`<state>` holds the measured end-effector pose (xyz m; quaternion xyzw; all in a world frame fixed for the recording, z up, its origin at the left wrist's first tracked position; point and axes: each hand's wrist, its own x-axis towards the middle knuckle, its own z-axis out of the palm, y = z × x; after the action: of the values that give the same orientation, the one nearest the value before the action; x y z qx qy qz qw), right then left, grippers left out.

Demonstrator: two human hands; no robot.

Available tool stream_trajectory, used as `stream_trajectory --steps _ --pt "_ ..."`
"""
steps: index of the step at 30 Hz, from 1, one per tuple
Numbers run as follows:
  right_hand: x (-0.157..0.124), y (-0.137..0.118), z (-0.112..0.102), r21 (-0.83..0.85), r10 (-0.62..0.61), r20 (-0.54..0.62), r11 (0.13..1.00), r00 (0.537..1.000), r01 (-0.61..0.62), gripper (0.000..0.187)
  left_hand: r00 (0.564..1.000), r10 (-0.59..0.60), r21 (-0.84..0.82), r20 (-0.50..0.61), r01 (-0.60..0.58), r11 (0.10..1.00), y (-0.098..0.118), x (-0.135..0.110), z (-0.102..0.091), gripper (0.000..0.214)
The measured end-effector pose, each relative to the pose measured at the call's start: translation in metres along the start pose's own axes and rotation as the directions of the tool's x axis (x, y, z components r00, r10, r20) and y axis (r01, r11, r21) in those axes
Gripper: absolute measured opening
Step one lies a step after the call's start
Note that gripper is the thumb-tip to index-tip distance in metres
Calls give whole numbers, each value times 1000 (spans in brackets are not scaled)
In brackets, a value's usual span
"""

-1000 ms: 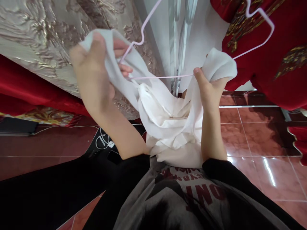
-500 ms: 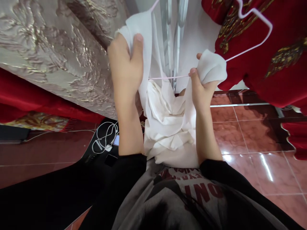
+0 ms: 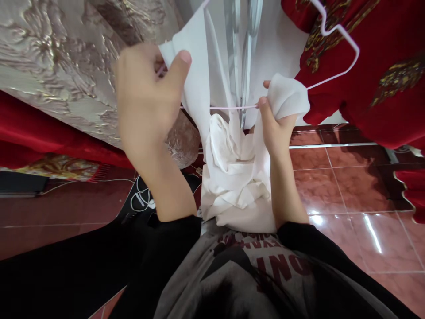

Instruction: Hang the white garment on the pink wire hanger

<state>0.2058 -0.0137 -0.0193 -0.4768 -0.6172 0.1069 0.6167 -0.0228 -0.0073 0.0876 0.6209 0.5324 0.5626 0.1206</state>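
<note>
A white cloth garment (image 3: 245,217) lies bunched over my lap, and two strips of it rise toward my hands. It hangs over a thin pale pink wire hanger (image 3: 348,38), whose hook end points to the upper right. My right hand (image 3: 279,128) is closed around the hanger's lower bar and the cloth folded over its right end. My left hand (image 3: 149,97), partly blurred, pinches the edge of the left strip, its thumb lying on the cloth. A bit of pink wire shows between those fingers.
Silvery embossed fabric (image 3: 66,79) hangs at left, red cloth with gold decoration (image 3: 358,88) at right. Metal poles (image 3: 245,66) stand ahead. A white cable (image 3: 141,201) lies on a black surface by my left forearm. Glossy red tiles (image 3: 318,190) cover the floor.
My left hand has moved left and slightly lower, drawing the left strip's edge outward. The right hand and hanger have shifted slightly left.
</note>
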Motion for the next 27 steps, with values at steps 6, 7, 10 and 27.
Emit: stream_trajectory --steps 6,7,10,27 --pt "-1 2 3 162 1 -65 987 998 9 47 791 170 -257 -588 -382 888 -46 -63 56 24" --pt "-1 4 4 170 -9 -73 985 997 21 46 752 92 -270 -652 -345 899 -55 -71 66 25" --pt "-2 9 6 161 -43 -75 985 996 54 47 838 -292 -528 -461 5 849 -67 -81 85 16" --pt "7 -16 -39 379 296 -58 890 953 -253 30 945 -256 -709 -201 40 704 -47 -77 85 19"
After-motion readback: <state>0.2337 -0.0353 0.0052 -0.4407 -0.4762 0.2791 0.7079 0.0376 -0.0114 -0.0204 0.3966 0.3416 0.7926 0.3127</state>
